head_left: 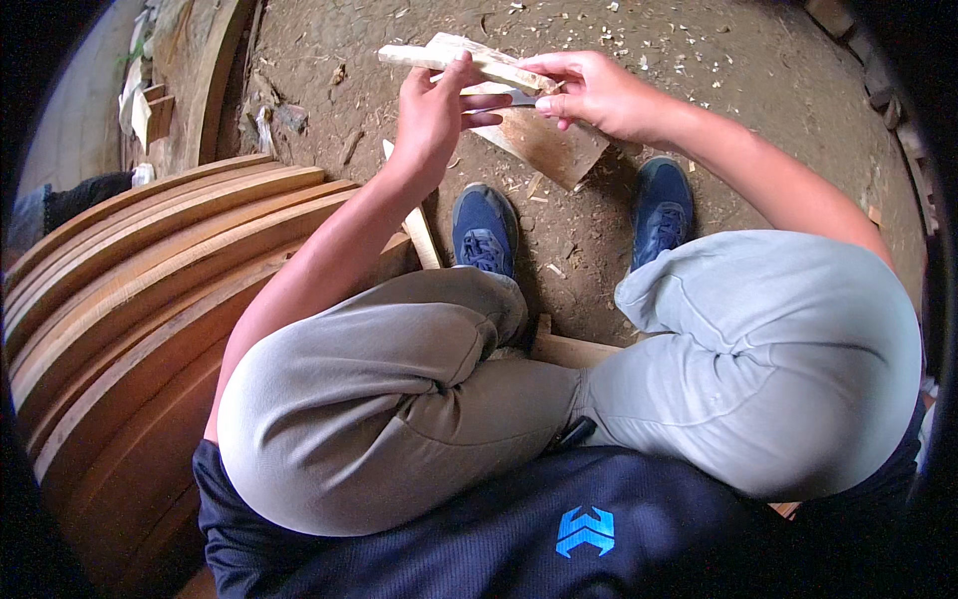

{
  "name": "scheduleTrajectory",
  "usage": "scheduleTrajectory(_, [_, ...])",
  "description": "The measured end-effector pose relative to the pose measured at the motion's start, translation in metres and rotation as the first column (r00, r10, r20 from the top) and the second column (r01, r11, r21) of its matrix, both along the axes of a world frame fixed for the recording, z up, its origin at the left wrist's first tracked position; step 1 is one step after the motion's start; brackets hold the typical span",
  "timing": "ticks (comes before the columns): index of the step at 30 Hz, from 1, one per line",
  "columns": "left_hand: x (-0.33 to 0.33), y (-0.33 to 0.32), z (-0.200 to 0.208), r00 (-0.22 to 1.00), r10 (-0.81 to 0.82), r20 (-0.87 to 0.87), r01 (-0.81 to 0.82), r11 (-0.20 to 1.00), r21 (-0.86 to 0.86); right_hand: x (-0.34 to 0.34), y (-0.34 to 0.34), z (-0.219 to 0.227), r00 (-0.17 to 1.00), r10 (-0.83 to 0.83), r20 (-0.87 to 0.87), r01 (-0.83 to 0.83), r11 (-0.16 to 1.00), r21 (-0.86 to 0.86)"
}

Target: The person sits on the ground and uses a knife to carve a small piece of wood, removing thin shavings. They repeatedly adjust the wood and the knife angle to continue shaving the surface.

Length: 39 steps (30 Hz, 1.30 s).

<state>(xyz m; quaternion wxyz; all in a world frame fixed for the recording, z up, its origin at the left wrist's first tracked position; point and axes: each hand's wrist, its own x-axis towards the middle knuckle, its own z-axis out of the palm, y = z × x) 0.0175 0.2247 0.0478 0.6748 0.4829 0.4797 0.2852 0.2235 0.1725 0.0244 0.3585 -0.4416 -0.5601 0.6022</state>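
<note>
Holding pale wood (499, 73), left fingers (484, 102) and right fingers (559, 64) pinching it; wooden block (555, 145) below, dirt floor (753, 130)

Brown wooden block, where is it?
In the head view's upper middle, the brown wooden block is below the hands, beyond the gap between the dark blue shoes.

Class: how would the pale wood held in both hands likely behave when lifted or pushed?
Probably stiff: the pale wood looks straight, without visible sag. Likely light: it is slim, held in the fingers of the left hand and right hand. Rolling seems unlikely, since its sides look flat and angular.
</note>
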Motion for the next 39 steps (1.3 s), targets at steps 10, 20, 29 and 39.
scheduleTrajectory(10, [-0.002, 0.003, -0.001, 0.999, 0.045, 0.013, -0.046, 0.993, 0.110, 0.000, -0.003, 0.008, 0.997, -0.083, 0.008, 0.083, 0.993, -0.088])
scheduleTrajectory(20, [-0.002, 0.003, 0.001, 0.992, 0.124, 0.018, -0.126, 0.983, 0.134, 0.003, -0.005, 0.000, 0.988, -0.152, -0.021, 0.148, 0.979, -0.141])
scheduleTrajectory(29, [-0.004, 0.003, 0.003, 0.993, 0.104, 0.056, -0.111, 0.982, 0.152, 0.007, -0.012, 0.007, 0.985, -0.118, -0.128, 0.063, 0.925, -0.375])
scheduleTrajectory(39, [-0.006, 0.000, 0.004, 0.999, 0.026, 0.033, -0.030, 0.991, 0.127, 0.008, -0.011, 0.006, 0.997, 0.011, 0.071, 0.013, 0.940, -0.340])
